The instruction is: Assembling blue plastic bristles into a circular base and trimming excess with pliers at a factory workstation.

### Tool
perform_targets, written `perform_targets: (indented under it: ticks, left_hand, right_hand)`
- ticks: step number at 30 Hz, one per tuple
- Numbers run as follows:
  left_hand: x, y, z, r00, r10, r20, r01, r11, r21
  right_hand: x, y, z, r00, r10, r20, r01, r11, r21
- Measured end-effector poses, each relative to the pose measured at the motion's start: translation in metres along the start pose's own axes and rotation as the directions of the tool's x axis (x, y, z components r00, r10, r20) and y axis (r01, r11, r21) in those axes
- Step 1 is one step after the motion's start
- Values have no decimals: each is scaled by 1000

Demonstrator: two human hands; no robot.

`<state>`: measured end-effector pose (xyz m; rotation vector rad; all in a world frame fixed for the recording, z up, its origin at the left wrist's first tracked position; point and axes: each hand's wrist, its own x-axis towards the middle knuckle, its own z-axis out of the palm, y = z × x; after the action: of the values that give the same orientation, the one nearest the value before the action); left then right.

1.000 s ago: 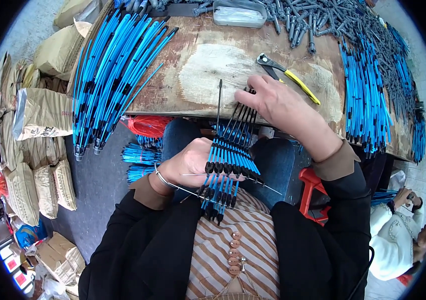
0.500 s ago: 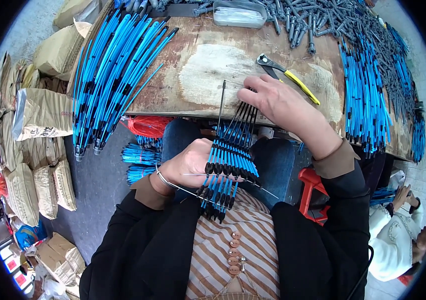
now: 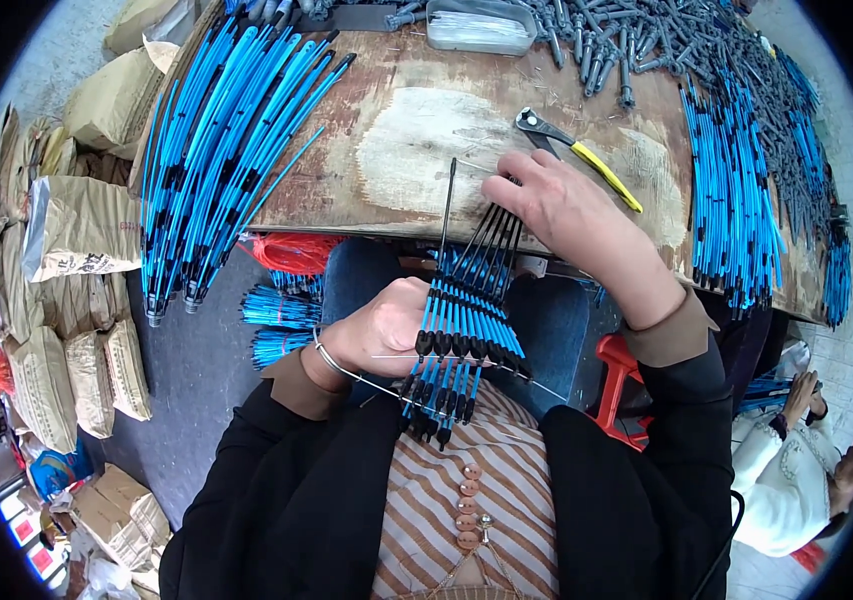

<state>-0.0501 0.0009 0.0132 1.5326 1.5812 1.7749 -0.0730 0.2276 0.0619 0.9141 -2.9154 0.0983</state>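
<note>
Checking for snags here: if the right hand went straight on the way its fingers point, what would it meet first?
Probably the lone dark rod standing just left of the right hand, though depth is hard to judge from one view.

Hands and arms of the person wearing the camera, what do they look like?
The left sleeve and right sleeve are black, each ending in a wide brown cuff. The left hand and right hand are ungloved; a thin silvery bangle shows at the left wrist.
</note>
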Motion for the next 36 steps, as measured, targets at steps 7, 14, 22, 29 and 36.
perform_targets:
  ticks: [7,14,22,29,36]
  left_hand:
    - [-1,-3,-1,1000,-8,14,8,1000,11]
    - [5,1,-8,996,-50,68,46,997,56]
    - [3,-4,-6,996,-85,1,84,994,-72]
    - [2,14,1,995,21,96,-31,994,102]
    - [-21,42,51,972,130,198,-154,982,112]
  right_hand:
    - [2,4,2,1000,-23,-11,23,999,26]
    - [7,9,5,996,-80,-47,81,997,3]
    - [12,3,7,997,-81,-10,80,992,-96]
    - [-1,-17,-1,999,-47,-24,43,988,-149]
    - [-58,-53,-5,994,-12,-105,23,995,97]
